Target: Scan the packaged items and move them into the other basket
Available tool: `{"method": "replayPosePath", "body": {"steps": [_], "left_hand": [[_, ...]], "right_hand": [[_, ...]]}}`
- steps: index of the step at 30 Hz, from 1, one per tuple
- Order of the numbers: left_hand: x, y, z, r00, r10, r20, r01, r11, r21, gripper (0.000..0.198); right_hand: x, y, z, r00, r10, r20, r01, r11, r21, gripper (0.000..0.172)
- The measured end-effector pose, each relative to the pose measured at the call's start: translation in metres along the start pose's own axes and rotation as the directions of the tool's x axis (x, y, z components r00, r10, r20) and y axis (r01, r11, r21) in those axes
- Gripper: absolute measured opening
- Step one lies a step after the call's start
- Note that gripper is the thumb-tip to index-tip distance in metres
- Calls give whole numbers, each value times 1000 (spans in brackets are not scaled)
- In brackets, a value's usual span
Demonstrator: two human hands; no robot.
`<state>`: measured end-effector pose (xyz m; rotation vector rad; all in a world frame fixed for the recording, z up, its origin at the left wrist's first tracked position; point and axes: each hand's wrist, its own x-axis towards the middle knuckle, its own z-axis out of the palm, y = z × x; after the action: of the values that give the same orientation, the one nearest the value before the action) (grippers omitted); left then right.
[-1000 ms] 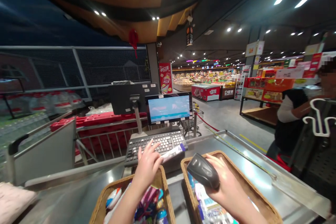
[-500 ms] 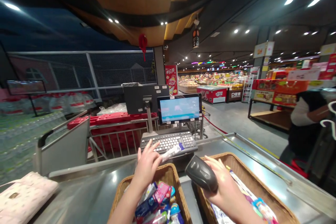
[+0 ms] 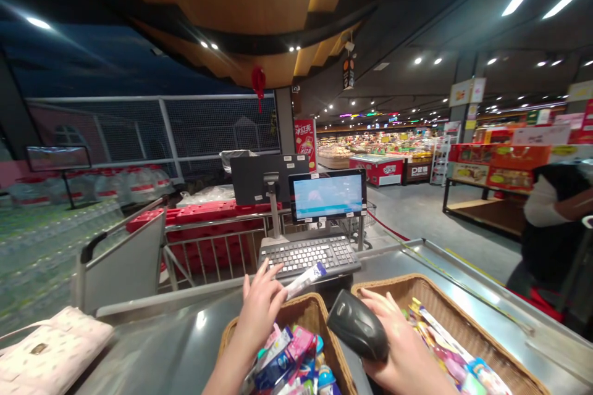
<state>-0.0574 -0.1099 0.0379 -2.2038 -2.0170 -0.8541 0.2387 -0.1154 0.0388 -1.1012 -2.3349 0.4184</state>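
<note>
My left hand [image 3: 263,297] pinches a slim white packet with a blue end [image 3: 306,280] between thumb and fingers. It hovers over the far end of the left wicker basket [image 3: 336,345], which is filled with colourful small packaged items [image 3: 290,358]. Just beyond the packet lies a black keyboard with pale keys [image 3: 310,254]. My right hand [image 3: 396,342] is wrapped round a black handheld barcode scanner [image 3: 356,324], its head pointing left towards the gap between the baskets. Under that hand is the right wicker basket [image 3: 472,308], holding more colourful packages [image 3: 449,352].
A lit screen [image 3: 328,194] and the back of a dark monitor [image 3: 259,179] stand behind the keyboard. A pale handbag [image 3: 55,349] lies on the metal counter [image 3: 167,339] at left. Beyond the counter at right, a person [image 3: 551,222] is beside stacked boxes.
My view has shifted slightly. The left hand has drawn the packet back from over the keyboard, towards me. The right hand has lowered the scanner a little.
</note>
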Motion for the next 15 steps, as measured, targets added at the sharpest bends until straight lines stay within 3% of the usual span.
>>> {"method": "replayPosePath", "body": {"steps": [6,15], "left_hand": [[-20,-19,3,998,-51,42,51,999,2,29],[-67,-56,16,968,-126,216,127,992,10,26]], "right_hand": [[-2,-13,13,1000,5,20,-5,1000,19,50],[5,-30,36,998,-25,54,22,998,56,53]]}}
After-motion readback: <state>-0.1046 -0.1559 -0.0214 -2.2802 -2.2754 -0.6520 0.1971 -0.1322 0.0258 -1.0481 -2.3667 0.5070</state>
